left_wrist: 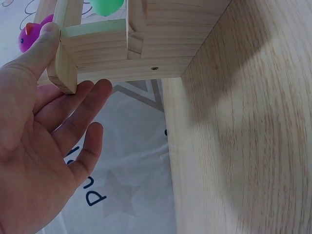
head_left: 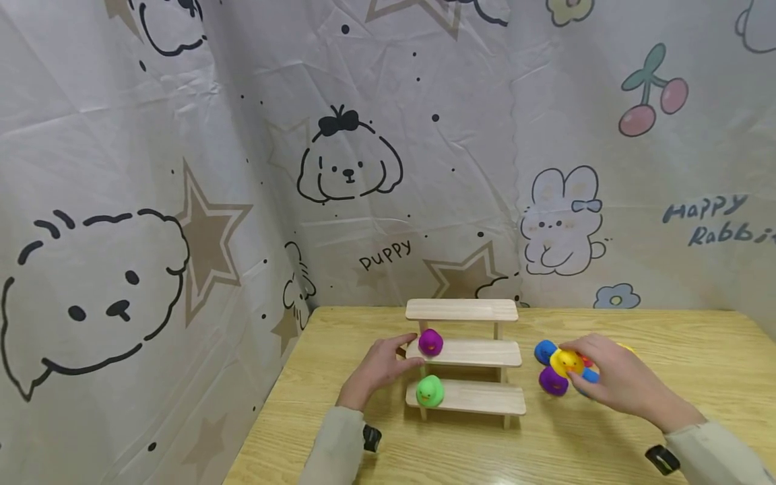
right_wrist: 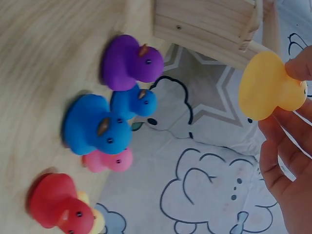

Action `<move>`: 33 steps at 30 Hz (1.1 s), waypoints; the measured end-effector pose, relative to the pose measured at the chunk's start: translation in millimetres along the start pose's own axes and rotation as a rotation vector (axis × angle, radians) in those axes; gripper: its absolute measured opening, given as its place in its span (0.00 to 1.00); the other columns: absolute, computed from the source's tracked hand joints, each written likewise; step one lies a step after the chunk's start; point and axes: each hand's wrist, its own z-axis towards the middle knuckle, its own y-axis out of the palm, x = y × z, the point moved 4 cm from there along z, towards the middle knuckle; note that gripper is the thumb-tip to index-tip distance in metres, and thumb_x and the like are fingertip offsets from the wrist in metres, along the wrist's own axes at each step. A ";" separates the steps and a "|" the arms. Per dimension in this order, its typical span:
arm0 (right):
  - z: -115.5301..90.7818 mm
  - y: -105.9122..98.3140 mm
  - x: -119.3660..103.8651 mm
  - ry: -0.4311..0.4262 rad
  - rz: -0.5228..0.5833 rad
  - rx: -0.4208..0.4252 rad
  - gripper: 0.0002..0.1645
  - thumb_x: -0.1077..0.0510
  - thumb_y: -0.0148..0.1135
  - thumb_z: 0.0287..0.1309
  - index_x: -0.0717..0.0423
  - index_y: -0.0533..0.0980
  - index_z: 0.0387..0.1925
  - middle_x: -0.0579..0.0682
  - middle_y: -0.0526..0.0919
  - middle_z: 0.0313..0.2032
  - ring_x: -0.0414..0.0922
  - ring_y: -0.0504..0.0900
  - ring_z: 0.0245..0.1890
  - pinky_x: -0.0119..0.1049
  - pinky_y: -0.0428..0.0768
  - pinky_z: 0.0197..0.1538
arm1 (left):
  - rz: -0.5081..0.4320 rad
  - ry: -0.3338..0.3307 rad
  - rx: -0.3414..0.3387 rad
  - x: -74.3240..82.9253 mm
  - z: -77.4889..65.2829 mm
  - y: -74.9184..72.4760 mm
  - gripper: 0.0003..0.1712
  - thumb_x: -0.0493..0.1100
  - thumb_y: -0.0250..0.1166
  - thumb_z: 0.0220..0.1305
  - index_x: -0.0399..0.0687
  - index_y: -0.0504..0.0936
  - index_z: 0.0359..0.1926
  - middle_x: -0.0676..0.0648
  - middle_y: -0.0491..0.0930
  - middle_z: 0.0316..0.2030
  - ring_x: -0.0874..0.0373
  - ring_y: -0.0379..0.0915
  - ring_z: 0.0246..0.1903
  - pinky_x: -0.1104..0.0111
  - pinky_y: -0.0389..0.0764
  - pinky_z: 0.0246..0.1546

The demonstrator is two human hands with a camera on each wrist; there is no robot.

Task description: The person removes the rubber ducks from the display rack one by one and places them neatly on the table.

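Observation:
A three-tier wooden shelf (head_left: 479, 353) stands on the table. My left hand (head_left: 380, 367) grips the left end of its middle tier, thumb on top and fingers beneath, as the left wrist view shows. By the thumb, a magenta rubber duck (head_left: 431, 343) sits on that tier. A green rubber duck (head_left: 430, 392) occupies the left end of the lowest tier. My right hand (head_left: 624, 377) pinches a yellow rubber duck (right_wrist: 267, 87) between thumb and fingers, raised above the table to the right of the shelf.
Below the right hand several more ducks stand on the table: a purple duck (right_wrist: 127, 62), a larger blue duck (right_wrist: 95, 124), a smaller blue duck (right_wrist: 131, 102), a pink duck (right_wrist: 109, 160) and a red duck (right_wrist: 56, 200). A printed curtain (head_left: 364, 222) hangs behind the table (head_left: 461, 451).

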 end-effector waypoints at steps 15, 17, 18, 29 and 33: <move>-26.8 24.4 11.5 0.105 0.040 -0.249 0.27 0.60 0.79 0.33 0.50 0.79 0.41 0.39 0.78 0.39 0.40 0.76 0.38 0.41 0.80 0.42 | -0.014 0.001 -0.004 2.3 -1.3 0.7 0.34 0.56 0.64 0.60 0.45 0.71 0.64 0.41 0.77 0.53 0.54 0.77 0.43 0.64 0.77 0.40; -29.6 27.3 11.9 0.109 0.058 -0.289 0.26 0.59 0.79 0.35 0.49 0.78 0.41 0.37 0.78 0.39 0.40 0.76 0.39 0.42 0.80 0.43 | -0.016 0.002 -0.003 2.9 -1.2 0.2 0.34 0.56 0.64 0.60 0.45 0.71 0.64 0.41 0.77 0.53 0.54 0.77 0.43 0.64 0.77 0.41; -31.0 28.7 11.7 0.107 0.071 -0.304 0.26 0.59 0.78 0.36 0.48 0.78 0.42 0.37 0.78 0.40 0.41 0.76 0.39 0.42 0.80 0.43 | -0.016 0.005 -0.002 3.2 -1.1 -0.1 0.34 0.56 0.65 0.60 0.45 0.71 0.64 0.41 0.77 0.53 0.54 0.77 0.43 0.64 0.77 0.41; -40.6 45.7 10.7 0.211 0.176 -0.514 0.22 0.56 0.76 0.41 0.46 0.80 0.42 0.37 0.80 0.40 0.45 0.78 0.41 0.44 0.80 0.44 | -0.006 -0.017 -0.002 2.1 -1.2 -0.2 0.34 0.56 0.64 0.60 0.48 0.71 0.64 0.45 0.78 0.53 0.55 0.77 0.43 0.66 0.77 0.41; -41.5 48.4 10.0 0.182 0.178 -0.514 0.20 0.56 0.75 0.42 0.47 0.80 0.41 0.36 0.80 0.39 0.43 0.78 0.40 0.41 0.80 0.43 | -0.011 -0.012 -0.005 3.1 -1.7 0.1 0.34 0.56 0.65 0.60 0.46 0.71 0.64 0.44 0.78 0.52 0.54 0.77 0.43 0.65 0.77 0.41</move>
